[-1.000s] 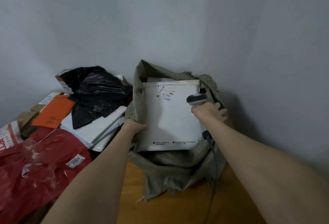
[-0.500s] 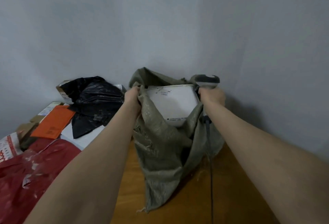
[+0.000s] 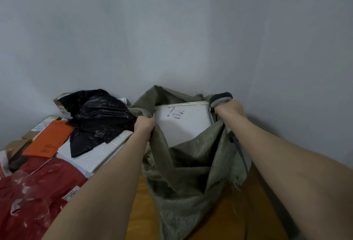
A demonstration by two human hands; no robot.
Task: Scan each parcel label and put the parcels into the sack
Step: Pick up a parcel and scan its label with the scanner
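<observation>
Head view: between the hands, the flat white parcel (image 3: 183,125) sat inside the coarse woven olive sack (image 3: 191,173), more exposed than half a second earlier. The left hand (image 3: 144,125) gripped the rim lower; the right hand (image 3: 230,110) clutched rim and rounded grey scanner (image 3: 221,98). A crinkled black bag (image 3: 99,113) lay beyond the left hand.

Dim, even indoor light, soft shadows, slight blur, wide-angle bending toward the edges.
</observation>
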